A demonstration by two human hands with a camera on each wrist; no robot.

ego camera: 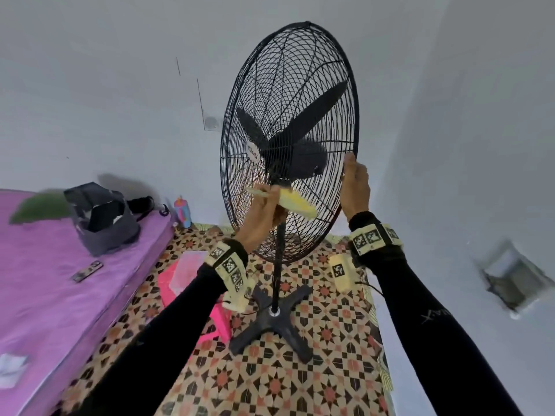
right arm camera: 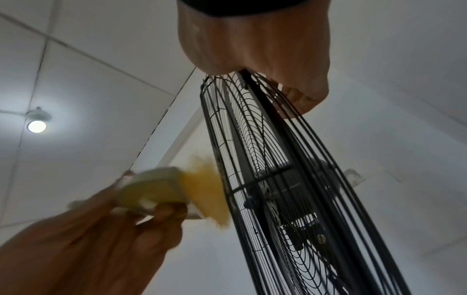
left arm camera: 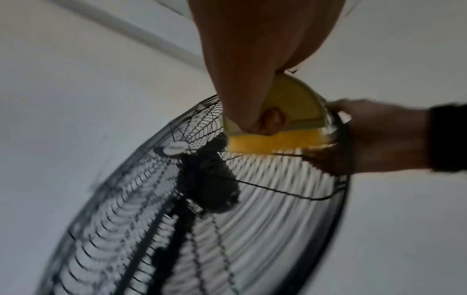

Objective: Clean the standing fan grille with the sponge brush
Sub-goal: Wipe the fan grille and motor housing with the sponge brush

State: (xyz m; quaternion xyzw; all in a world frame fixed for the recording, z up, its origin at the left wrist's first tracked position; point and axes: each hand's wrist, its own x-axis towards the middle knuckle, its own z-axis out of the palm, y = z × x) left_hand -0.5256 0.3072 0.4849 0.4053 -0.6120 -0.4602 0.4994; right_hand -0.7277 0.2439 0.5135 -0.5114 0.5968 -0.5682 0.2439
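**Standing fan, grille cleaning: items as I see them**

Standing fan (ego camera: pixel 288 145): upright on patterned floor mat (ego camera: pixel 300 370), just beside pink bed (ego camera: pixel 60 280). Sponge brush (ego camera: pixel 295 204): yellow sponge edge against lower fan grille (ego camera: pixel 315 70), below the hub. Left hand (ego camera: pixel 261 217): grip curled round the brush handle. Right hand (ego camera: pixel 354 187): grip wrapped on the fan's right rim. Pink stool (ego camera: pixel 192 283): left of the fan base

Black fan grille (ego camera: pixel 303 85), yellow sponge brush (ego camera: pixel 295 202), purple mattress (ego camera: pixel 45 280).
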